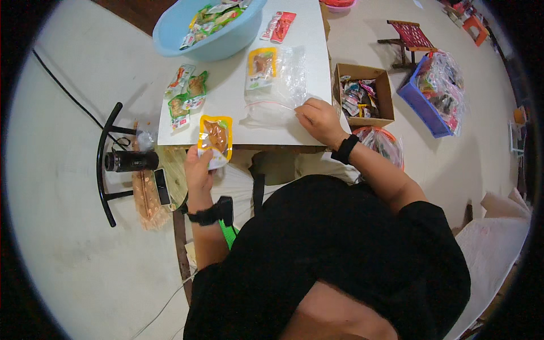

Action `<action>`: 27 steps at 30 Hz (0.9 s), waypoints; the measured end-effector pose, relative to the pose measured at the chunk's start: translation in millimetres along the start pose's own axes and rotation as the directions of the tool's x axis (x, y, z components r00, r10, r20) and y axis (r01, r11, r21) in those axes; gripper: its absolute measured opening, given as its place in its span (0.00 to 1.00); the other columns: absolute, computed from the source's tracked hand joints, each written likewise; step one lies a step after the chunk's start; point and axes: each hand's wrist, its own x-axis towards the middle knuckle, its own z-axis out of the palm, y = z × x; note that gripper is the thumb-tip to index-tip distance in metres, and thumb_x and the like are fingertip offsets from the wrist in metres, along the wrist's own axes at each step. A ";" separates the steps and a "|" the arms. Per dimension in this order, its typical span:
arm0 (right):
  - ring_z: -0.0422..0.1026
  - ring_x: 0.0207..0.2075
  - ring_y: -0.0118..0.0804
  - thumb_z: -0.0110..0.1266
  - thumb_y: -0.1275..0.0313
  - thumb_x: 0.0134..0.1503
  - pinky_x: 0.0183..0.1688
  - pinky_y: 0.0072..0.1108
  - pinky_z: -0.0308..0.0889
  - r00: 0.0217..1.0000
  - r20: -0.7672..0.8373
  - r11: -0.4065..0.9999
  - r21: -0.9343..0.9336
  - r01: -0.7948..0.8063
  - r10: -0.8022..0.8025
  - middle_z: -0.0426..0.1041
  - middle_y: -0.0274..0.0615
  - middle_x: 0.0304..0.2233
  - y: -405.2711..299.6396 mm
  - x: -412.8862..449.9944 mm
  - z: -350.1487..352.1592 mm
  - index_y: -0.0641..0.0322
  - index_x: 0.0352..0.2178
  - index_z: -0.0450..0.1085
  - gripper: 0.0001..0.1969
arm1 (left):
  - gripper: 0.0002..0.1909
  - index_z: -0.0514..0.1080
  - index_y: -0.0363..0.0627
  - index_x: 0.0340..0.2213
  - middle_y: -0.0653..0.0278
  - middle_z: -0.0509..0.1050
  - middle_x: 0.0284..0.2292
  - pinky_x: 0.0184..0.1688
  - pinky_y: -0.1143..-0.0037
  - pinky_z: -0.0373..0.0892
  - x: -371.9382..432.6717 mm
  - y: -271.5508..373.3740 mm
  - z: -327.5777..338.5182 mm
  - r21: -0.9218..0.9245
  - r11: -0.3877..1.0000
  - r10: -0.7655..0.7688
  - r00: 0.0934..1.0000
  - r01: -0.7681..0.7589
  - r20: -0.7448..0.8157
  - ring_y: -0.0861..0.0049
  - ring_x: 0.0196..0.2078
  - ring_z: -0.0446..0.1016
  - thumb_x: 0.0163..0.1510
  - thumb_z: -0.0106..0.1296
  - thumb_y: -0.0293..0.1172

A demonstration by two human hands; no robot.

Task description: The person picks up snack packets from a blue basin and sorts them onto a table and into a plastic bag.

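Observation:
My left hand (198,170) grips a yellow-bordered snack packet (216,134) by its lower end, at the front edge of the white table (272,138). Brown food shows through the packet's window. My right hand (321,121) pinches the edge of a clear plastic bag (284,91) lying flat on the tabletop. Another yellow-bordered packet (262,66) appears at the bag's far left; whether it is inside or on top, I cannot tell. Several green-and-white snack packets (187,91) lie left of the bag. Beyond it are red snack packets (283,27).
A light-blue plastic basin (229,46) of packets stands at the table's far left. Right of the table are a cardboard box (365,121), a blue crate (425,108) and a folding stool (410,36). A black bottle (131,161) and a phone (162,187) lie at left.

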 end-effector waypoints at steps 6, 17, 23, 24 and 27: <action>0.70 0.26 0.45 0.57 0.74 0.47 0.29 0.32 0.66 1.000 0.015 0.999 0.038 -0.020 0.020 0.68 0.42 0.24 -6.5 6.3 -5.6 0.59 0.26 0.72 0.03 | 0.15 0.66 0.40 0.41 0.62 0.73 0.34 0.31 0.77 0.74 -41.2 2.9 28.5 -0.061 0.989 -0.117 0.965 0.135 0.237 0.77 0.31 0.75 0.50 0.50 0.21; 0.70 0.27 0.46 0.55 0.75 0.47 0.29 0.31 0.66 0.998 0.027 0.994 0.088 -0.064 0.062 0.68 0.42 0.25 -20.1 5.4 -13.0 0.59 0.27 0.72 0.04 | 0.16 0.66 0.41 0.44 0.65 0.74 0.31 0.18 0.84 0.62 8.4 -6.8 129.1 -0.039 0.976 -0.187 0.910 0.216 0.371 0.83 0.23 0.71 0.51 0.48 0.23; 0.70 0.27 0.45 0.55 0.80 0.46 0.28 0.29 0.67 0.999 0.041 0.997 0.080 -0.021 0.018 0.69 0.44 0.26 -14.5 2.4 -18.7 0.62 0.30 0.72 0.07 | 0.18 0.65 0.45 0.45 0.69 0.74 0.33 0.19 0.84 0.62 41.5 -13.1 165.6 0.019 0.984 -0.170 0.898 0.177 0.405 0.85 0.28 0.72 0.51 0.46 0.22; 0.70 0.27 0.45 0.54 0.80 0.46 0.28 0.29 0.67 0.999 0.029 0.995 0.096 -0.017 0.014 0.68 0.44 0.25 -13.9 2.0 -18.9 0.63 0.30 0.71 0.07 | 0.18 0.65 0.45 0.45 0.69 0.74 0.33 0.19 0.84 0.62 48.0 -14.1 170.7 0.020 0.984 -0.168 0.898 0.176 0.407 0.85 0.28 0.72 0.51 0.46 0.22; 0.70 0.27 0.46 0.54 0.78 0.45 0.28 0.32 0.66 1.000 -0.001 0.994 0.105 -0.029 0.029 0.68 0.43 0.25 -12.7 0.8 -18.3 0.60 0.29 0.72 0.07 | 0.18 0.65 0.43 0.46 0.68 0.74 0.33 0.24 0.82 0.67 60.7 -15.8 185.8 -0.081 0.983 -0.101 0.862 0.162 0.497 0.83 0.31 0.72 0.51 0.46 0.20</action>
